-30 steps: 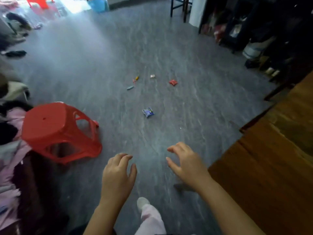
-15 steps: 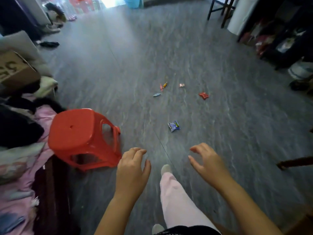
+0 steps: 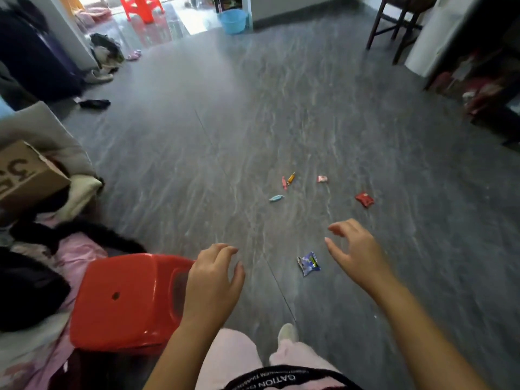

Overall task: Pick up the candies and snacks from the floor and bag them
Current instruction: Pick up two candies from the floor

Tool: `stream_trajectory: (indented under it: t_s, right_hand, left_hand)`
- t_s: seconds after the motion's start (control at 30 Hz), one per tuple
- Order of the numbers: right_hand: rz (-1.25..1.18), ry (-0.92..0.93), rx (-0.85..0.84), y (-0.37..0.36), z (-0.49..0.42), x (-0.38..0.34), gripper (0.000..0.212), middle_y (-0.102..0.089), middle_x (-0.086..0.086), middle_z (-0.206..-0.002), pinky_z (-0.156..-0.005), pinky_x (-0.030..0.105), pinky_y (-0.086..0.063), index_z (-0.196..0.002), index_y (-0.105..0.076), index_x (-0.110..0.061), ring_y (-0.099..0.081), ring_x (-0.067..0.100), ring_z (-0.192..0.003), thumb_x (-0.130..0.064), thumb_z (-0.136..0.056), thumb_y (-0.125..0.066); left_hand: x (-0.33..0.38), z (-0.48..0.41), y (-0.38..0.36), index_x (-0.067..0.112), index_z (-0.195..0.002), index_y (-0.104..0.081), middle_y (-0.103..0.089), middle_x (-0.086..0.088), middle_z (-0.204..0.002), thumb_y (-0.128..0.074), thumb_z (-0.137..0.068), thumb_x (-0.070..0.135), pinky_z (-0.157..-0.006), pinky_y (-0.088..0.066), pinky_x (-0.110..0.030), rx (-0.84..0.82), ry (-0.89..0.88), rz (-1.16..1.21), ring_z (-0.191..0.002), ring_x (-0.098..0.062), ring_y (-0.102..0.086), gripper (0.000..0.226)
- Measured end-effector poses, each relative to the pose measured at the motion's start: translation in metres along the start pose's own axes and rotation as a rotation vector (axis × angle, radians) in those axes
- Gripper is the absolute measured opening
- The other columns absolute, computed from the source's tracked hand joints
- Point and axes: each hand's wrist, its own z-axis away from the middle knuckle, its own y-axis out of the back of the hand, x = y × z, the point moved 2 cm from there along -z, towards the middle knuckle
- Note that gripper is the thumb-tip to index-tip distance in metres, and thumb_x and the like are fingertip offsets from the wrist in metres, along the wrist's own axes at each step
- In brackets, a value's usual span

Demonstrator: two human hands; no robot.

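Note:
Several sweets lie scattered on the grey floor. Nearest is a blue snack packet, between my two hands. Farther off lie a red packet, a pink-white candy, an orange candy, a pink candy and a light blue candy. My left hand hovers with loosely curled fingers and holds nothing, left of the blue packet. My right hand hangs just right of that packet, fingers spread and relaxed, empty. No bag is in view.
A red plastic stool stands close at my left, beside a sofa piled with clothes and a cardboard box. Shoes and a blue basin sit far back. A dark wooden chair stands at the back right.
I have stepped forward and the view has shifted: the candies and blue packet are nearer to my hands. Both hands stay empty in front of me.

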Motion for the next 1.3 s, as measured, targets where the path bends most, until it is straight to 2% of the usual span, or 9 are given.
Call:
stream_trajectory:
  t_s: [0.2, 0.47, 0.67, 0.73, 0.8, 0.87, 1.03, 1.17, 1.3]
  right_hand:
    - [0.037, -0.076, -0.027, -0.033, -0.090, -0.001, 0.017, -0.062, 0.011, -0.094, -0.075, 0.029, -0.041, -0.096, -0.062, -0.007, -0.060, 0.026, -0.089, -0.012, -0.079, -0.065]
    - [0.091, -0.199, -0.060, -0.082, -0.248, -0.040, 0.020, -0.061, 0.011, -0.096, -0.081, 0.033, -0.042, -0.098, -0.061, -0.006, -0.058, 0.027, -0.092, -0.014, -0.081, -0.064]
    - [0.075, -0.209, 0.004, -0.102, -0.376, -0.085, 0.020, -0.060, 0.010, -0.099, -0.078, 0.023, -0.036, -0.100, -0.060, -0.007, -0.057, 0.023, -0.093, -0.015, -0.082, -0.063]
    - [0.080, -0.237, 0.016, -0.111, -0.399, -0.085, 0.019, -0.061, 0.010, -0.096, -0.079, 0.029, -0.041, -0.098, -0.061, -0.008, -0.059, 0.025, -0.091, -0.016, -0.081, -0.064]
    - [0.071, -0.299, 0.033, -0.118, -0.420, -0.079, 0.019, -0.061, 0.008, -0.096, -0.078, 0.036, -0.047, -0.098, -0.060, -0.010, -0.059, 0.025, -0.091, -0.019, -0.081, -0.064]
    - [0.061, -0.360, 0.051, -0.122, -0.439, -0.070, 0.019, -0.060, 0.008, -0.098, -0.077, 0.034, -0.045, -0.098, -0.060, -0.011, -0.059, 0.024, -0.092, -0.020, -0.081, -0.063]
    - [0.051, -0.448, 0.100, -0.117, -0.503, -0.043, 0.024, -0.057, 0.008, -0.105, -0.078, 0.038, -0.046, -0.102, -0.059, -0.010, -0.057, 0.027, -0.095, -0.025, -0.083, -0.060]
    - [0.048, -0.497, 0.173, -0.099, -0.556, -0.024, 0.028, -0.056, 0.008, -0.109, -0.082, 0.037, -0.043, -0.104, -0.058, -0.010, -0.053, 0.028, -0.101, -0.028, -0.083, -0.060]
    - [0.048, -0.547, 0.262, -0.090, -0.590, -0.010, 0.028, -0.059, 0.012, -0.105, -0.085, 0.042, -0.045, -0.103, -0.060, -0.007, -0.054, 0.033, -0.101, -0.025, -0.081, -0.064]
  left_hand:
    - [-0.054, -0.109, -0.007, 0.006, -0.093, -0.064, -0.065, -0.011, -0.095, -0.042, -0.075, 0.032, -0.074, -0.047, -0.038, -0.046, 0.041, -0.008, -0.084, -0.031, -0.060, 0.040]
    - [-0.123, -0.310, 0.004, 0.003, -0.094, -0.065, -0.065, -0.013, -0.094, -0.053, -0.075, 0.020, -0.073, -0.047, -0.038, -0.102, -0.089, 0.027, -0.082, -0.031, -0.060, 0.028]
    - [-0.167, -0.442, 0.013, 0.001, -0.089, -0.065, -0.066, -0.013, -0.088, -0.044, -0.078, 0.025, -0.065, -0.050, -0.037, -0.166, -0.263, -0.001, -0.075, -0.032, -0.061, 0.034]
    - [-0.173, -0.475, 0.010, 0.002, -0.091, -0.064, -0.066, -0.013, -0.090, -0.044, -0.079, 0.026, -0.067, -0.049, -0.036, -0.177, -0.253, 0.004, -0.078, -0.031, -0.060, 0.034]
    - [-0.173, -0.508, 0.005, 0.002, -0.092, -0.064, -0.066, -0.012, -0.091, -0.049, -0.079, 0.023, -0.070, -0.047, -0.035, -0.195, -0.244, 0.013, -0.080, -0.031, -0.060, 0.029]
    - [-0.171, -0.540, -0.004, 0.002, -0.092, -0.065, -0.066, -0.012, -0.091, -0.054, -0.076, 0.018, -0.070, -0.048, -0.035, -0.222, -0.267, 0.013, -0.079, -0.032, -0.061, 0.025]
    - [-0.149, -0.625, -0.021, 0.003, -0.094, -0.065, -0.067, -0.011, -0.092, -0.043, -0.079, 0.029, -0.069, -0.050, -0.038, -0.309, -0.438, -0.068, -0.081, -0.031, -0.062, 0.038]
    - [-0.118, -0.695, -0.031, 0.005, -0.095, -0.066, -0.067, -0.010, -0.094, -0.056, -0.076, 0.022, -0.071, -0.049, -0.039, -0.315, -0.536, -0.111, -0.083, -0.032, -0.062, 0.028]
    - [-0.089, -0.749, -0.054, 0.007, -0.098, -0.065, -0.066, -0.009, -0.098, -0.056, -0.076, 0.025, -0.073, -0.048, -0.042, -0.369, -0.644, -0.144, -0.089, -0.032, -0.061, 0.030]
